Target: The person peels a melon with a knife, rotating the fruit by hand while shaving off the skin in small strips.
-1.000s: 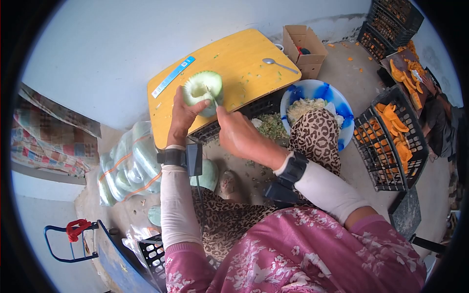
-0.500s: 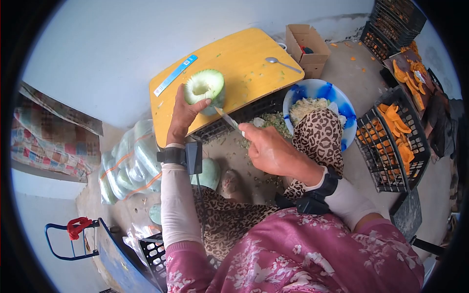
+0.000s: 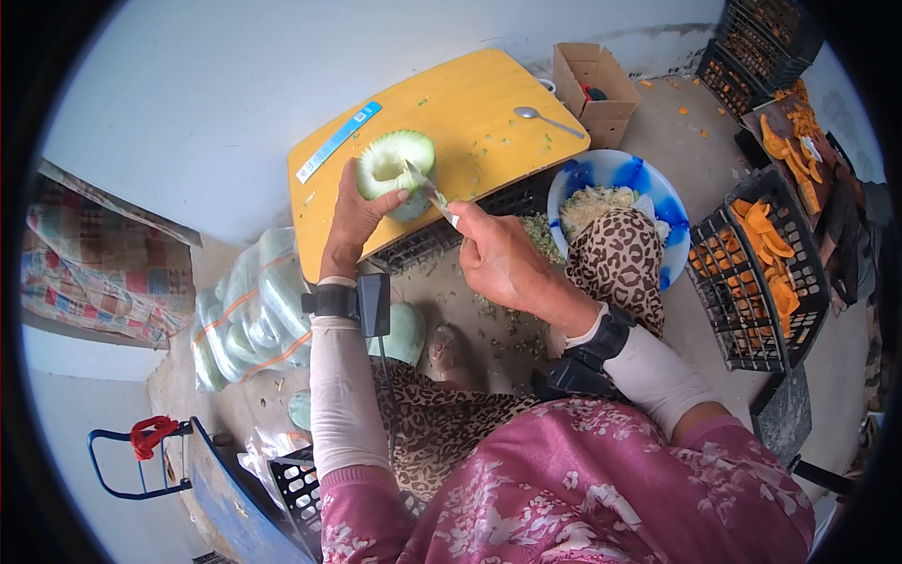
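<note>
A hollowed green-skinned melon [image 3: 418,150] with a pale rim, notched along part of its edge, stands on the yellow table [image 3: 470,103]. My left hand [image 3: 357,214] grips its near left side, thumb on the front, fingers partly hidden behind it. In my right hand [image 3: 498,252] is a knife [image 3: 435,195], its handle wrapped by closed fingers and its tip at the melon's right rim. A blue strip-shaped packet [image 3: 338,141] lies behind the melon, and a metal spoon [image 3: 547,120] rests near the table's right end.
A blue-and-white basin [image 3: 669,202] of pale shreds stands right of the table, beside a cardboard box [image 3: 597,89]. Black crates [image 3: 742,301] with orange pieces are at the right. Bagged green melons [image 3: 249,315] lie at the left, a blue-framed trolley [image 3: 141,491] below them.
My right hand has moved left and slightly up, bringing the knife from the melon's lower right side to its upper right rim. My left hand keeps its hold.
</note>
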Demonstrator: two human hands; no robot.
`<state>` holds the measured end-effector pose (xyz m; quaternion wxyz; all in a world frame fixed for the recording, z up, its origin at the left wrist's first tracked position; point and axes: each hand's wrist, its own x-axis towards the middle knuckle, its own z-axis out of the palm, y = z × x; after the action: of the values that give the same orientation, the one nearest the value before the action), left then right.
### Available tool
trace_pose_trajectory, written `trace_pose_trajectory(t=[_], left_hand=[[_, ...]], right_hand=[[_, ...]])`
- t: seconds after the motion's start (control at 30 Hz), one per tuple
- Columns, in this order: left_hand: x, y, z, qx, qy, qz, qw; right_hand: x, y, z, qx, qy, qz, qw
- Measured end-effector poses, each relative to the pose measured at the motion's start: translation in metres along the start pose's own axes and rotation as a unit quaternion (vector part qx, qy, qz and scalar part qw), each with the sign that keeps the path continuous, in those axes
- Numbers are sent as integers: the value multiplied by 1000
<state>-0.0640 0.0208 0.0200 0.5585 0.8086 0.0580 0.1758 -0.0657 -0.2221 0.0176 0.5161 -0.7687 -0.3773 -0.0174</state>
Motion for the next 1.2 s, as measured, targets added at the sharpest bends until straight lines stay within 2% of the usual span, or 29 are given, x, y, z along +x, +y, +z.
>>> trace_pose_trajectory(t=[0.23,0.33,0.53,0.93,1.13,1.2], left_hand=[[1,-2,0,2,2,3,1000],[2,-4,0,3,1,2,1000],[1,-2,0,8,4,-4,1000],[0,-2,1,6,6,-4,1000],[1,-6,0,22,12,-4,1000],[1,-7,0,24,12,-3,1000]], right_hand=[[5,-2,-1,14,7,1,1000],[5,-3,-2,7,-14,43,999],[2,3,6,10,17,12,1000],[-3,-5,5,17,7,44,999],[-4,-8,9,27,38,-15,999],[-3,-14,7,14,10,21,1000]])
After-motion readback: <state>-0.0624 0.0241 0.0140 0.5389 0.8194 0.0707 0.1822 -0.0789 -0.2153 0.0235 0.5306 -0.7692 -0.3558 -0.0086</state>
